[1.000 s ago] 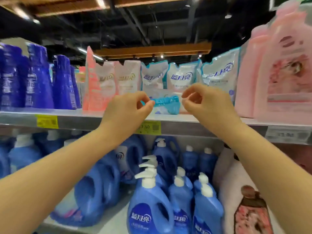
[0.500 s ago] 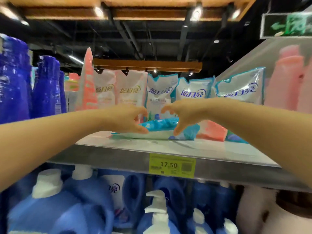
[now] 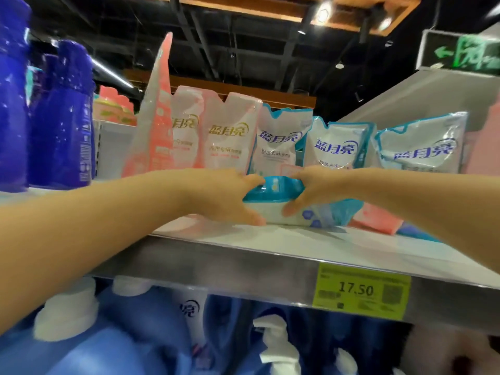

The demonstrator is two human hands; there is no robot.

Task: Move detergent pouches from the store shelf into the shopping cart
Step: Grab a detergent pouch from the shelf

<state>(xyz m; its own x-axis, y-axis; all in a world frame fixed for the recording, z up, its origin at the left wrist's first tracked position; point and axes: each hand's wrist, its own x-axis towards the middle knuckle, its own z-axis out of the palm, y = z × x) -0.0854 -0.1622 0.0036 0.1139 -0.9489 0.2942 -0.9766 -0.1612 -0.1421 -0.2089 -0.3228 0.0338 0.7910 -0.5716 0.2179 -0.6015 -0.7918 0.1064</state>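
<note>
A teal-and-white detergent pouch (image 3: 273, 201) lies flat on the store shelf (image 3: 243, 263), in front of a row of upright pouches. My left hand (image 3: 230, 196) grips its left end, thumb low at the front and fingers over the top. My right hand (image 3: 311, 190) grips its right end in the same way. Behind stand white-and-blue pouches (image 3: 335, 147) and white-and-pink pouches (image 3: 230, 139). No shopping cart is in view.
Dark blue bottles (image 3: 62, 117) stand at the shelf's left. A pink pouch (image 3: 376, 220) lies flat to the right of my hands. A yellow price tag (image 3: 359, 290) reading 17.50 hangs on the shelf edge. Blue pump bottles (image 3: 276, 345) fill the shelf below.
My hands have reached further onto the shelf and closed round the two ends of the flat teal pouch. The camera has come closer and looks up at the shelf.
</note>
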